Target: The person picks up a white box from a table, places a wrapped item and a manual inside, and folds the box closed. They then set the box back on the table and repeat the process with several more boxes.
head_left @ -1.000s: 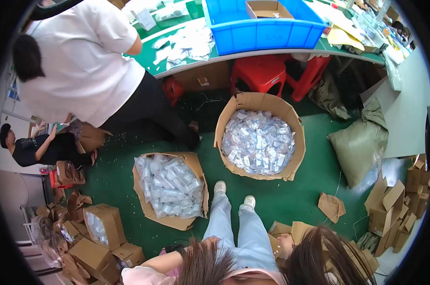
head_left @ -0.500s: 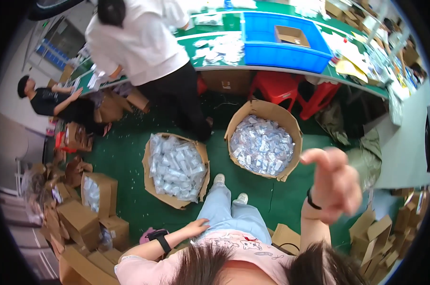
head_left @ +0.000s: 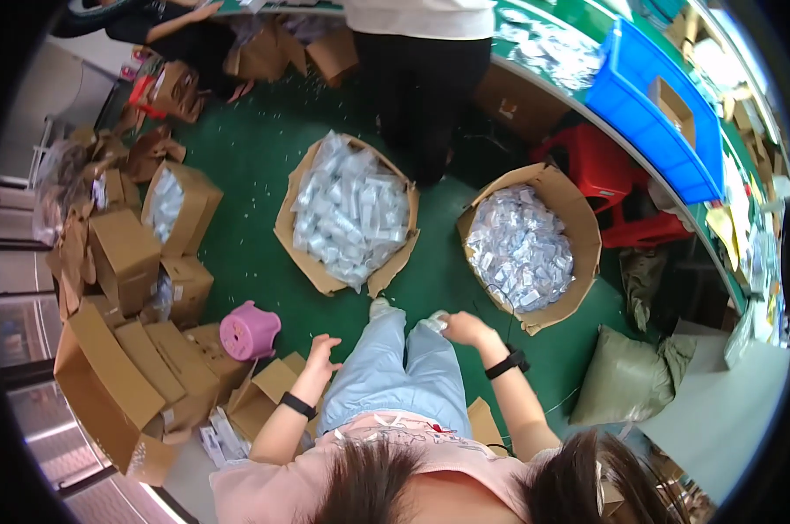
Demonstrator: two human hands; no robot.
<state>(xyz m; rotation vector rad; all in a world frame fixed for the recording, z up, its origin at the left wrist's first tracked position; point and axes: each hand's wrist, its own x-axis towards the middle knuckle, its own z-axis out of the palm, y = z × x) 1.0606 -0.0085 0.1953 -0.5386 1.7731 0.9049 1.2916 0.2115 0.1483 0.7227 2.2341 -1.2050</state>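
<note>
My left hand [head_left: 322,356] is beside my left thigh, with its fingers apart and nothing in it. My right hand [head_left: 465,329] hangs near my right knee, its fingers curled in; I see nothing in them. A thin dark cord [head_left: 509,314] runs up from the right wristband. Ahead of my feet is an open cardboard box [head_left: 283,229] heaped with clear plastic packets [head_left: 347,210]. Nearest to my right hand is a second, rounder cardboard box [head_left: 578,279] full of small silvery-white packets [head_left: 524,244]. Neither hand touches these boxes.
A pink stool [head_left: 250,332] and stacked cartons [head_left: 124,262] are on the left. A co-worker in dark trousers [head_left: 421,79] stands ahead; another person [head_left: 172,31] is at far left. Right are red stools [head_left: 596,166], a blue bin [head_left: 657,113] on the green table, and a sack [head_left: 631,375].
The view has turned to the right and downward. My right hand has come down from its raised place to beside my leg. My left hand has lifted off my thigh.
</note>
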